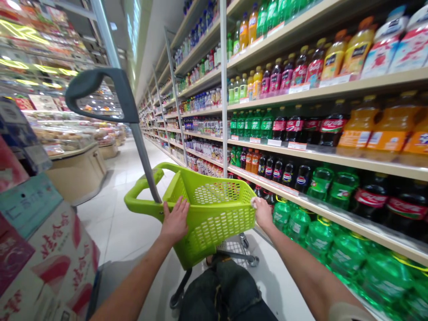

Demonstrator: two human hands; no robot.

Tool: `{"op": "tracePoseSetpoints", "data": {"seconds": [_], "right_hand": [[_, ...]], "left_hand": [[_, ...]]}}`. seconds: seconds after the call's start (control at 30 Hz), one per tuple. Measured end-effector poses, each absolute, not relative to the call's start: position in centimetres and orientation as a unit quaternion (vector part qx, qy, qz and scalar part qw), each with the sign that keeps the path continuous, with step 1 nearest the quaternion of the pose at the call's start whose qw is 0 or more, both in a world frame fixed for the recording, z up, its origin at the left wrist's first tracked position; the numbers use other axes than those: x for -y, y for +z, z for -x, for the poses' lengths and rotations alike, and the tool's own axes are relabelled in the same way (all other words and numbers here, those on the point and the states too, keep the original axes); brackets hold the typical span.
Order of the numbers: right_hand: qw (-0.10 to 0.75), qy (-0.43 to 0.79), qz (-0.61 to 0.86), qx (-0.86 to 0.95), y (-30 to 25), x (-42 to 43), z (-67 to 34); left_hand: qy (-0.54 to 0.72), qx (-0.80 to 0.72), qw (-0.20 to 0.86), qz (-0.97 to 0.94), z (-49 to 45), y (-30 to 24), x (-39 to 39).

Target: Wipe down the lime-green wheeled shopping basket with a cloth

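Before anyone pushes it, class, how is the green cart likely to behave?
The green cart would probably roll readily, given its casters and smooth-looking floor. Its perforated basket seems stiff, apparently molded plastic. Riding high above the casters, it might tip if shoved sideways.

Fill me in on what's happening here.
A person has both hands on a green basket set on a wheeled frame, in a shop aisle. The left hand lies spread on the basket's near side, and the right hand is curled at its right end, with something small and white at the fingers. A grey pole rises by the basket's left end. Shelves of bottled drinks line the right side; printed boxes are stacked at the left.
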State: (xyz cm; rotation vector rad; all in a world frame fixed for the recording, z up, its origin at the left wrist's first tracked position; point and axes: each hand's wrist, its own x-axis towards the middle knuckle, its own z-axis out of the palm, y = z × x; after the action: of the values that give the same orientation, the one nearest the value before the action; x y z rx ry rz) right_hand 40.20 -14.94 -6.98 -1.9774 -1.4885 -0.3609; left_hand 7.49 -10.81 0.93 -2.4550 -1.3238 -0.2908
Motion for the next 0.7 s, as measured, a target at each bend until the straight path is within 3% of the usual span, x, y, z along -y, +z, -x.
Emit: {"op": "tracePoseSetpoints", "data": {"seconds": [0.2,0.37,0.47,0.57,0.7], "right_hand": [[0.379,-0.092,0.598,0.701,-6.4,12.5,-28.3],[0.482,-0.085,0.455,0.744,1.3,11.8,-18.7],[0.492,-0.127,0.405,0.761,4.4,10.8,-14.8],[0.435,-0.143,0.365,0.810,1.0,10.8,-13.3],[0.299,-0.123,0.346,0.881,-9.3,13.4,-15.1]], "left_hand": [[-0.132,0.429,0.172,0.877,-6.2,1.1,11.8],[-0.284,0.537,0.238,0.758,0.2,2.4,12.2],[-0.252,0.575,0.232,0.743,3.1,3.0,11.8],[-0.218,0.562,0.231,0.764,3.9,2.6,11.5],[-0.232,0.569,0.231,0.755,3.4,1.8,11.5]]}}
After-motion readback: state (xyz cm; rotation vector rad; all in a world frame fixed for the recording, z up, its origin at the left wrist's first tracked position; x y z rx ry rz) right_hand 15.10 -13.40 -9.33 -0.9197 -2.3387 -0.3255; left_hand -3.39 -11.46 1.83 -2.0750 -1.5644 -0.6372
